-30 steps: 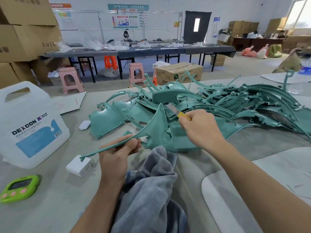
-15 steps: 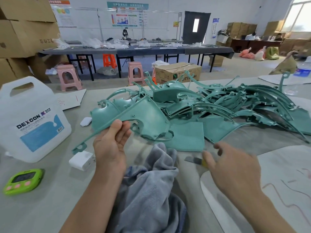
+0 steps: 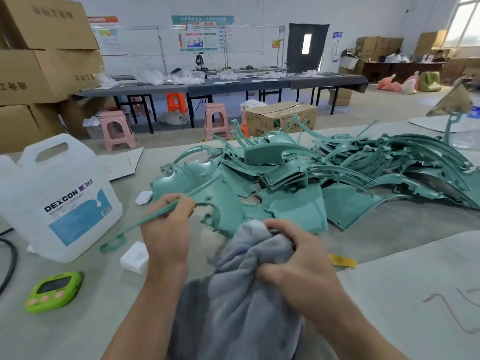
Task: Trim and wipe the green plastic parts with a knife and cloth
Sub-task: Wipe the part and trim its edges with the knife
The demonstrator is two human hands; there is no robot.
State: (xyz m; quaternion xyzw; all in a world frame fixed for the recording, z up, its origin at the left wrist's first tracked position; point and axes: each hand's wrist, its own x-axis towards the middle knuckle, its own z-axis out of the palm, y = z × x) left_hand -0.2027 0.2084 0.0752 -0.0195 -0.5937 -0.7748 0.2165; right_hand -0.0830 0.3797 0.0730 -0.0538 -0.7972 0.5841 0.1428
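My left hand [image 3: 166,229] grips the thin arm of a green plastic part [image 3: 220,203], holding it just above the table. My right hand [image 3: 298,266] grips a bunched grey cloth [image 3: 233,307] right below that part's wide panel. The yellow-handled knife [image 3: 341,261] lies on the table just right of my right hand, partly hidden by it. A big pile of green plastic parts [image 3: 350,172] spreads across the table behind and to the right.
A white DEXCON jug [image 3: 59,198] stands at the left. A green timer [image 3: 54,291] lies near the front left, a white block [image 3: 135,258] by my left wrist. A pale board [image 3: 415,294] covers the table at the right.
My right hand put the knife down on the table and took hold of the grey cloth. My left hand turned the green part and kept hold of its thin arm.
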